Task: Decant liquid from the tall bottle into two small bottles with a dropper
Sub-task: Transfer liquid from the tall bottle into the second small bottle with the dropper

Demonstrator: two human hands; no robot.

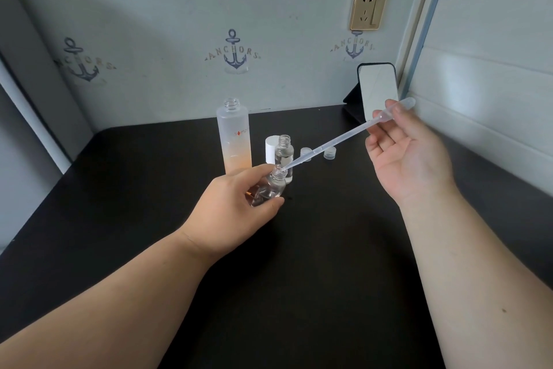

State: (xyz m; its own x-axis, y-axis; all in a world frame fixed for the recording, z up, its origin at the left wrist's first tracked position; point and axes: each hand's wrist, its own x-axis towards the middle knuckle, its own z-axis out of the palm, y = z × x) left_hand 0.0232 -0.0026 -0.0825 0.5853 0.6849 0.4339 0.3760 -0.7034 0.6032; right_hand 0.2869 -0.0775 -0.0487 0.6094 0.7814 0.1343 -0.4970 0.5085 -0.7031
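Two hands are engaged over the dark table [314, 249], and the coming squeeze is judged to turn on one line: the long axis of the dropper [329, 144]. It runs on a slant from its bulb, pinched high between thumb and fingertips of the right hand [404, 153] with the other fingers loosely spread, down and leftward to its tip, which is seen at or just inside the mouth of the small bottle [270, 184]. That bottle is gripped, tilted toward the dropper, in the curled fingers of the left hand [239, 201], lifted near the table. Whether the tip is fully inside the neck cannot be told. A second small bottle [284, 156] stands upright just behind, uncapped, beside the tall bottle [235, 141], which is open and partly filled. Loose caps [328, 154] lie behind the dropper's shaft.
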